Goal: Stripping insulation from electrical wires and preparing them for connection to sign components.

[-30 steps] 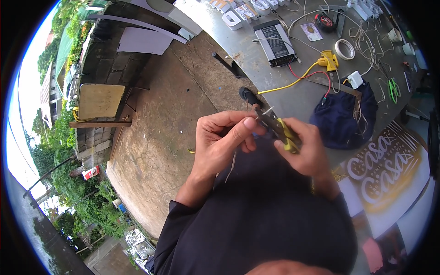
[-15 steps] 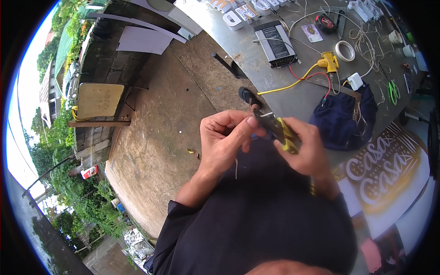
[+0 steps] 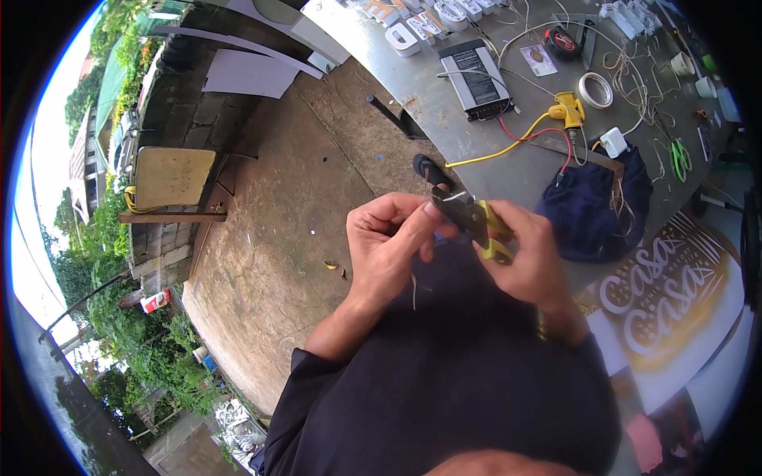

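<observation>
Left of the navy cloth (image 3: 583, 216), we grip yellow-handled pliers (image 3: 470, 219) in our right hand (image 3: 527, 255) while our left hand (image 3: 387, 243), farther from the cloth, pinches a thin wire (image 3: 414, 293) between thumb and forefinger.

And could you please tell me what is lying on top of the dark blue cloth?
On the dark blue cloth I can see part of a metal square, some thin pale wires and the end of a red wire. Anything beneath the cloth is covered.
</observation>
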Tool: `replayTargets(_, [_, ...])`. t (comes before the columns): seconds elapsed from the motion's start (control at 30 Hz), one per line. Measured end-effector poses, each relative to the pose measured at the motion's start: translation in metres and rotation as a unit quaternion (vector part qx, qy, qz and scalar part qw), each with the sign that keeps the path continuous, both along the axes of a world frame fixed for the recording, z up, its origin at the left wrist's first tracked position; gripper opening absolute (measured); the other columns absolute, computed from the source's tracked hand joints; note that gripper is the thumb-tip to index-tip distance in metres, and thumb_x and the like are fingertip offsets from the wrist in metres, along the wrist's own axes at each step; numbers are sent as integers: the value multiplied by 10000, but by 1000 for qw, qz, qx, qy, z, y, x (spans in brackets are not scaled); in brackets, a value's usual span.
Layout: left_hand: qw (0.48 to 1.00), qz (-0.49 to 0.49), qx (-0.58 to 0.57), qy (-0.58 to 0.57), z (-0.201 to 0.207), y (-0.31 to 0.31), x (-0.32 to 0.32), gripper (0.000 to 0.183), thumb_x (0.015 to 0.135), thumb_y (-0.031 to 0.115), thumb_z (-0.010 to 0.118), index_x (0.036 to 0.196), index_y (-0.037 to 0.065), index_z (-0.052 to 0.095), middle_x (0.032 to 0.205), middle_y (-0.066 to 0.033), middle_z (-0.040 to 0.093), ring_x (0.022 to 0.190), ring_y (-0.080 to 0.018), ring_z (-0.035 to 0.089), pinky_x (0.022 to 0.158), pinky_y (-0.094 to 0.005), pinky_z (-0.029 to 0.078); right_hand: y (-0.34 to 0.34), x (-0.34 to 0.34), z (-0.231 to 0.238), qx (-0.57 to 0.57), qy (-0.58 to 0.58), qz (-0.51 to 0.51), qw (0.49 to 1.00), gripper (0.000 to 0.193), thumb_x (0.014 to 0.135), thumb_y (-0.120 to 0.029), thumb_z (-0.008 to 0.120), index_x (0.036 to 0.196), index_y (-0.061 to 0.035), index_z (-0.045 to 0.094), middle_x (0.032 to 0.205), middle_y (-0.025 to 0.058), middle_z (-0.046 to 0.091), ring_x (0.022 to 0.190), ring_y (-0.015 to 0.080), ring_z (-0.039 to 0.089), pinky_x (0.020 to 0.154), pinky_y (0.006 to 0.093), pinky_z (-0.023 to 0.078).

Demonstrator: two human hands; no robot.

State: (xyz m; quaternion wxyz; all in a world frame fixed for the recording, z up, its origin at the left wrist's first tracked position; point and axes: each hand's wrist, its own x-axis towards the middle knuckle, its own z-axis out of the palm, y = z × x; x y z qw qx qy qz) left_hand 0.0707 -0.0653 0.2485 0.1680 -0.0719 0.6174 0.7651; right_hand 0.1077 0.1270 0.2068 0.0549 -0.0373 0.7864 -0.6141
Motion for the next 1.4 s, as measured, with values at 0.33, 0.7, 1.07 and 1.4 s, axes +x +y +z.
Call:
replayTargets(0.33, [999,-30,-10,20,-1,-7,0,144,944,130,700,934,-13,688,759,-69,704,585,-46,554,534,-193,419,4,1,-7,-111,-95,64,987,285,801,-43,715,1055,31,609,831,99,657,752,112,610,694,279,493])
replayTargets(0.7, [997,-41,-46,48,-6,-20,8,132,937,123,714,908,0,674,712,15,623,629,-38,555,559,-187,403,-9,7,-14,-126,-107,85,983,245,795,-32,717,993,32,588,790,117,635,711,130,596,664,298,478])
replayTargets(1.07, [983,-132,45,-116,-1,-39,12,255,1029,230,568,900,24,643,817,2,629,710,-39,509,645,-208,394,-22,16,-20,-70,-35,68,995,249,763,-14,699,985,9,590,742,109,600,642,223,608,604,333,469])
replayTargets(1.4, [955,-241,-138,104,10,-69,42,353,962,113,547,636,21,446,535,-47,370,458,-146,360,470,-336,284,-38,39,-31,-108,5,157,982,277,728,-24,721,959,8,572,777,150,604,661,330,626,593,385,488])
